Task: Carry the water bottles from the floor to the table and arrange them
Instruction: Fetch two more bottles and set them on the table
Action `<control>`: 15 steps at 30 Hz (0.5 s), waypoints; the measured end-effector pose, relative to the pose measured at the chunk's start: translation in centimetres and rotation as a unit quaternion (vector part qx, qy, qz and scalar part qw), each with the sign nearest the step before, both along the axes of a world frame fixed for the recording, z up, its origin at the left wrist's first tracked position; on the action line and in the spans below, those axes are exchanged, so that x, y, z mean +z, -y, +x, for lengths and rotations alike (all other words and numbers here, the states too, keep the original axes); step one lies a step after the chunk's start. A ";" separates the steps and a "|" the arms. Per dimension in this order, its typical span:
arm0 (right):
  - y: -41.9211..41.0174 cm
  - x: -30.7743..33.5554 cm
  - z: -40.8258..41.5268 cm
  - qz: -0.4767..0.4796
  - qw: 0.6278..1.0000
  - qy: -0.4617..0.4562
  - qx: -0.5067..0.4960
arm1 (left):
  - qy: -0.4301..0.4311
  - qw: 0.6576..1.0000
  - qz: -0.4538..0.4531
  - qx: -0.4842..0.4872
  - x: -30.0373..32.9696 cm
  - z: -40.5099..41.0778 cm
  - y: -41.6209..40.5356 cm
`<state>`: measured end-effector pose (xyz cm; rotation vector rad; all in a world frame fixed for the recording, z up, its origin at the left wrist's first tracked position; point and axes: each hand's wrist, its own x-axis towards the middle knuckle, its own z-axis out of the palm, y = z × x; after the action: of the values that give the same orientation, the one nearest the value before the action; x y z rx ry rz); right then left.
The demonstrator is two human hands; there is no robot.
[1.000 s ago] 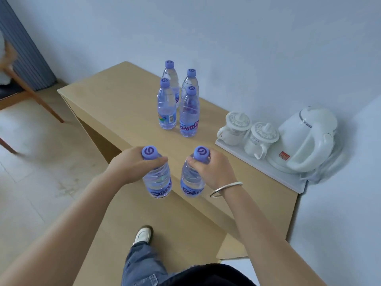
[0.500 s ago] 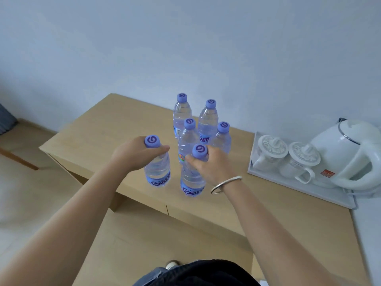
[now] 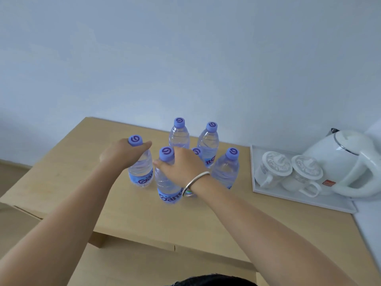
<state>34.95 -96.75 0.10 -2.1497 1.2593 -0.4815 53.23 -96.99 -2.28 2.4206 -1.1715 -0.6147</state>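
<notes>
Both hands grip clear, ribbed plastic water bottles by the neck, just under their round purple caps. The left hand (image 3: pixel 121 151) holds the left bottle (image 3: pixel 141 172) and the right hand (image 3: pixel 183 164), a smooth silver bangle (image 3: pixel 195 180) at its wrist, holds the front bottle (image 3: pixel 168 188); both sit low over the matte, pale wood table (image 3: pixel 226 219). Four more bottles (image 3: pixel 179 135) stand just behind. A flat white tray (image 3: pixel 305 201) to the right carries two lidded cups (image 3: pixel 276 168) and a glossy rounded kettle (image 3: pixel 348 162).
</notes>
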 end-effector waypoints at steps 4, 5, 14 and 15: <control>2.3 -0.2 2.7 0.022 0.998 0.026 -0.054 | 0.005 1.000 0.000 -0.004 -0.2 0.6 2.2; 2.7 -0.5 3.4 0.027 0.997 0.034 -0.071 | 0.010 1.000 -0.003 -0.004 -0.2 0.6 2.7; 6.0 -3.3 5.8 0.137 0.971 0.038 -0.193 | 0.021 1.000 -0.003 -0.018 -1.6 -0.5 5.0; 6.1 -3.4 6.0 0.144 0.967 0.051 -0.205 | 0.022 1.000 -0.005 -0.013 -1.7 -0.6 5.1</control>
<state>40.92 -102.82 -3.34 -1.6081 1.6118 -0.5309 52.59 -102.04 -3.95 2.4256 -1.2230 -0.5658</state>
